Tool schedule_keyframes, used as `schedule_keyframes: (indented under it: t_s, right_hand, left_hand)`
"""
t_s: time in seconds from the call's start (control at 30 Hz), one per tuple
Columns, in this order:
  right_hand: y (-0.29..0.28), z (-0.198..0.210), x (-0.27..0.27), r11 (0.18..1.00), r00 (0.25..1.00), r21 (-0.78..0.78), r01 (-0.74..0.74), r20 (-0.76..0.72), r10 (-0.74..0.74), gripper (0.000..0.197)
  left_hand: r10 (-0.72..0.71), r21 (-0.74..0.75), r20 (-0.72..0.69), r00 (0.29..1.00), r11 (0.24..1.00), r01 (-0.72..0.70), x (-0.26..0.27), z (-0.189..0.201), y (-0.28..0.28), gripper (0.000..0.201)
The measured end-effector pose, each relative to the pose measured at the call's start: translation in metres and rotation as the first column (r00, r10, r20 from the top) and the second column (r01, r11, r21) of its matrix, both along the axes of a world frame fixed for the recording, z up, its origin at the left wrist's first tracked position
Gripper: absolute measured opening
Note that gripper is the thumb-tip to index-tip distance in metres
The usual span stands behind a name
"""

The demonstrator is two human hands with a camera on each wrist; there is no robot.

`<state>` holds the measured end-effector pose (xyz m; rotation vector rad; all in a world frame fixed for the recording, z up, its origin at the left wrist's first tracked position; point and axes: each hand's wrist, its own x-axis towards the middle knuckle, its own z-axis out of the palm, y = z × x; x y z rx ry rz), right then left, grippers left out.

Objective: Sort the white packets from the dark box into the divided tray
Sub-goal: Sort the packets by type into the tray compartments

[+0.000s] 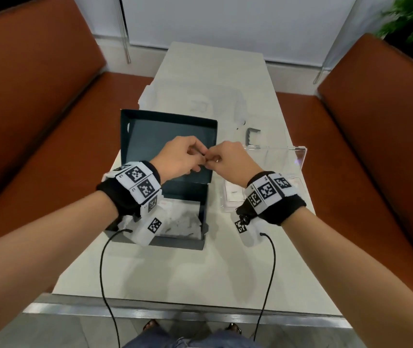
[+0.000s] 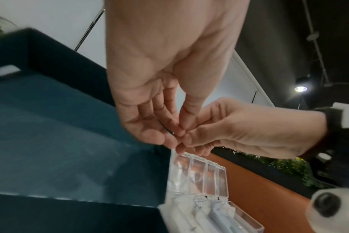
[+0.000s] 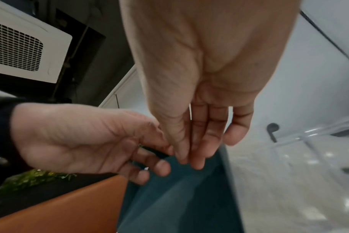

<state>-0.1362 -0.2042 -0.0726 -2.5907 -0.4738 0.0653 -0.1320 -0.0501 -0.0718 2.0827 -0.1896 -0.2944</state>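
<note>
Two benches: orange-brown bench seats (image 1: 37, 101) flank the table on the left and right.
Table: pale tabletop (image 1: 180, 270) runs from near to far.
Dark box: open box (image 1: 201, 214) at near left, its lid (image 1: 150, 131) lying just beyond; white packets (image 1: 182, 222) lie inside the box.
Divided tray: clear tray (image 2: 247, 220) right of the box, its lid (image 1: 275, 156) raised.
Left hand: hand (image 1: 177, 156) over the box lid, fingertips (image 2: 177, 132) pinching a small, thin item too small to identify.
Right hand: hand (image 1: 230, 159) meets it, fingertips (image 2: 189, 138) pinching the same item.

Whatever the left hand (image 1: 179, 156) and right hand (image 1: 228, 160) pinch between them is hidden — too small to tell.
</note>
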Motion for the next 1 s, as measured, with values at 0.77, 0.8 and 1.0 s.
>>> schedule_keyframes:
  t_s: [0.77,0.8,1.0]
  right_hand:
    - [0.111,-0.093,-0.013,0.74,0.866,-0.555,-0.38,-0.494,0.075,0.065]
    - [0.114,-0.093,-0.012,0.752,0.855,-0.532,-0.389,-0.513,0.079,0.059]
    - [0.133,-0.094,-0.012,0.825,0.816,-0.416,-0.383,-0.571,0.091,0.021]
  left_hand:
    - [-0.311,0.859,-0.392,0.866,0.213,0.466,-0.034,-0.072,0.078,0.063]
    - [-0.308,0.867,-0.372,0.876,0.223,0.446,-0.034,-0.074,0.077,0.061]
    - [-0.299,0.818,-0.379,0.876,0.334,0.468,-0.021,-0.079,0.09,0.07]
